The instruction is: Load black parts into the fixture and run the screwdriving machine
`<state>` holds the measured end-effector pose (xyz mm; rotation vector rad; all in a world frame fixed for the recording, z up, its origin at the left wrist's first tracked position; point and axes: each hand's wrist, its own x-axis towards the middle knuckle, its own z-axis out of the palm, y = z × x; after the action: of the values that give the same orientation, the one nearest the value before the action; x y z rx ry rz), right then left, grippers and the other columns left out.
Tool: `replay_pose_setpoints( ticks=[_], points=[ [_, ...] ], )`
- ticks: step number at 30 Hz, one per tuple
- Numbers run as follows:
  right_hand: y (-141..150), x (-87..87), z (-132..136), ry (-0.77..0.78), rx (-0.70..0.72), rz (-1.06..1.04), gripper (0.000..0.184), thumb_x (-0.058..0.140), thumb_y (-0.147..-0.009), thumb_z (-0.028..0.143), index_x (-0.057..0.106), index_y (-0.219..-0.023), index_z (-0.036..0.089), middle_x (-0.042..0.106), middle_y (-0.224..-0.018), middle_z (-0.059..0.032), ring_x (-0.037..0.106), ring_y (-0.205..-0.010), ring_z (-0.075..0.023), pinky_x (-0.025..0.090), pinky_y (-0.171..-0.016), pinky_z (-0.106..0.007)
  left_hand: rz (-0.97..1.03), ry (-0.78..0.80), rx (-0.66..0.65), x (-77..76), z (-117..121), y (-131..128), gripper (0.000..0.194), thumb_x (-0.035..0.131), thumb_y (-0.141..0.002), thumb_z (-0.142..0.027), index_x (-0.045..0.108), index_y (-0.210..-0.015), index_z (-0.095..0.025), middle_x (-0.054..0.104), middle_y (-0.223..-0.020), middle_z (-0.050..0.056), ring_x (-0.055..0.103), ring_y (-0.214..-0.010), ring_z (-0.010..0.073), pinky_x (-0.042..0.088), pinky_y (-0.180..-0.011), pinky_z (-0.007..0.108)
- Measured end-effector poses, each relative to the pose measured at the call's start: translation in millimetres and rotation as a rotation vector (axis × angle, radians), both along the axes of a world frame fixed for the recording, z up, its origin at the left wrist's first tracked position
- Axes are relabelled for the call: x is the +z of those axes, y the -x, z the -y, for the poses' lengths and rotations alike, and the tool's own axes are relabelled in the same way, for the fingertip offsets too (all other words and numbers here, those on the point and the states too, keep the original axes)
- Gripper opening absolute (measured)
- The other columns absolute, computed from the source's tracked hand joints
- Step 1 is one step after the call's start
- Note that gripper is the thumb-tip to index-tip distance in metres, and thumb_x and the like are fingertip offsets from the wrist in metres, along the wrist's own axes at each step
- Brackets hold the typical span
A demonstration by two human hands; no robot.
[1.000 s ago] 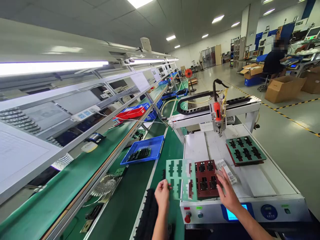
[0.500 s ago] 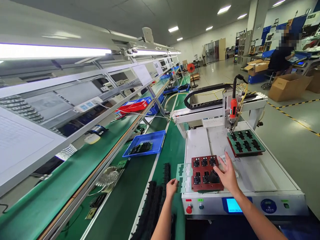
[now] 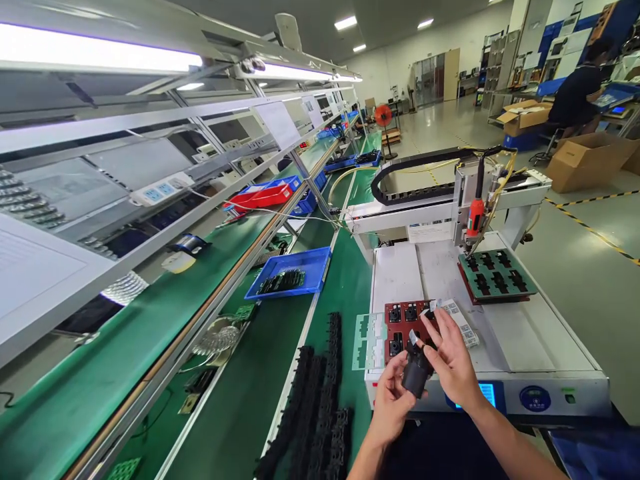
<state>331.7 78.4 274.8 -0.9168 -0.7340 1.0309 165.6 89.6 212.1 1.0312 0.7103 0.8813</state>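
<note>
A black cylindrical part (image 3: 415, 379) is in my left hand (image 3: 391, 403), tilted above the front edge of the machine bed, fingers wrapped round its lower end. A small pale tab (image 3: 413, 337) shows at its upper end. My right hand (image 3: 453, 363) is just to the right with thumb and fingers apart; its thumb is close to the part's upper end, and whether it touches is unclear. Behind the hands lies a red-brown fixture (image 3: 395, 313) carrying black parts, partly hidden. A printed label strip (image 3: 463, 323) lies beyond my right hand.
A pale green slotted plate (image 3: 361, 341) juts out left of the fixture. The machine head (image 3: 475, 220) stands over a green-topped fixture (image 3: 500, 297). Black part strips (image 3: 305, 407) and a blue tray (image 3: 320, 267) sit on the left. A person (image 3: 575, 93) sits far right.
My left hand has left the green plate, moved right and now holds the black cylindrical part off the fixture. My right hand has come down beside it, and more of the label strip shows.
</note>
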Motion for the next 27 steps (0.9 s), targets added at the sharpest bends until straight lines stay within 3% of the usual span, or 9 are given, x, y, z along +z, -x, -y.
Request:
replay_pose_setpoints(
  ticks=[3, 7, 10, 13, 17, 21, 27],
  points=[
    [-3, 7.7, 4, 0.001, -0.052, 0.081, 0.073, 0.068, -0.096, 0.036, 0.029, -0.157, 0.047, 0.015, -0.175, -0.0011, 0.036, -0.155, -0.0314, 0.054, -0.114, -0.051, 0.046, -0.040, 0.049, 17.1, -2, -3, 0.074, 0.092, -0.064, -0.053, 0.067, -0.129, -0.027, 0.060, -0.143, 0.014, 0.065, -0.121, 0.0330, 0.058, -0.102, 0.048],
    [-13, 23.8, 12, 0.058, -0.132, 0.120, 0.082, 0.074, -0.090, 0.037, 0.028, -0.157, 0.045, 0.022, -0.172, -0.0046, 0.046, -0.147, -0.0317, 0.066, -0.092, -0.042, -0.028, -0.109, 0.133, 33.9, -7, -3, 0.061, 0.090, -0.072, -0.041, 0.067, -0.127, -0.028, 0.058, -0.143, 0.013, 0.064, -0.125, 0.0323, 0.056, -0.104, 0.043],
    [-14, 25.5, 20, 0.122, -0.003, 0.093, 0.090, 0.077, -0.087, 0.037, 0.025, -0.159, 0.046, 0.026, -0.171, -0.0074, 0.051, -0.141, -0.0306, 0.066, -0.085, -0.038, -0.050, -0.147, 0.180, 36.4, -6, -4, 0.056, 0.087, -0.075, -0.032, 0.067, -0.127, -0.027, 0.055, -0.145, 0.013, 0.064, -0.126, 0.0313, 0.057, -0.102, 0.039],
    [-10, 16.8, 25, 0.164, 0.084, 0.090, 0.095, 0.078, -0.085, 0.038, 0.021, -0.160, 0.046, 0.021, -0.172, -0.0080, 0.050, -0.142, -0.0309, 0.066, -0.083, -0.036, -0.057, -0.151, 0.170, 34.6, -4, -5, 0.056, 0.085, -0.077, -0.028, 0.065, -0.129, -0.028, 0.053, -0.147, 0.013, 0.062, -0.130, 0.0319, 0.058, -0.102, 0.039],
    [-4, 9.8, 30, 0.171, 0.081, 0.161, 0.098, 0.077, -0.085, 0.036, 0.016, -0.161, 0.048, 0.013, -0.174, -0.0064, 0.049, -0.143, -0.0300, 0.066, -0.082, -0.034, -0.068, -0.142, 0.143, 36.3, 2, -7, 0.056, 0.084, -0.079, -0.026, 0.064, -0.131, -0.027, 0.050, -0.150, 0.013, 0.058, -0.135, 0.0330, 0.058, -0.103, 0.039],
    [-3, 16.2, 33, 0.180, 0.059, 0.257, 0.097, 0.075, -0.087, 0.034, 0.014, -0.161, 0.049, 0.011, -0.175, -0.0055, 0.048, -0.143, -0.0297, 0.066, -0.083, -0.034, -0.093, -0.128, 0.145, 43.6, 6, -8, 0.053, 0.083, -0.080, -0.025, 0.065, -0.130, -0.029, 0.048, -0.150, 0.012, 0.056, -0.137, 0.0327, 0.057, -0.105, 0.040],
    [0, 22.4, 35, 0.192, 0.029, 0.303, 0.099, 0.072, -0.089, 0.035, 0.008, -0.163, 0.041, 0.027, -0.168, -0.0130, 0.048, -0.145, -0.0307, 0.066, -0.087, -0.036, -0.099, -0.151, 0.180, 50.5, 8, -9, 0.052, 0.085, -0.078, -0.025, 0.066, -0.127, -0.028, 0.051, -0.144, 0.012, 0.060, -0.132, 0.0311, 0.056, -0.107, 0.040]
  ],
)
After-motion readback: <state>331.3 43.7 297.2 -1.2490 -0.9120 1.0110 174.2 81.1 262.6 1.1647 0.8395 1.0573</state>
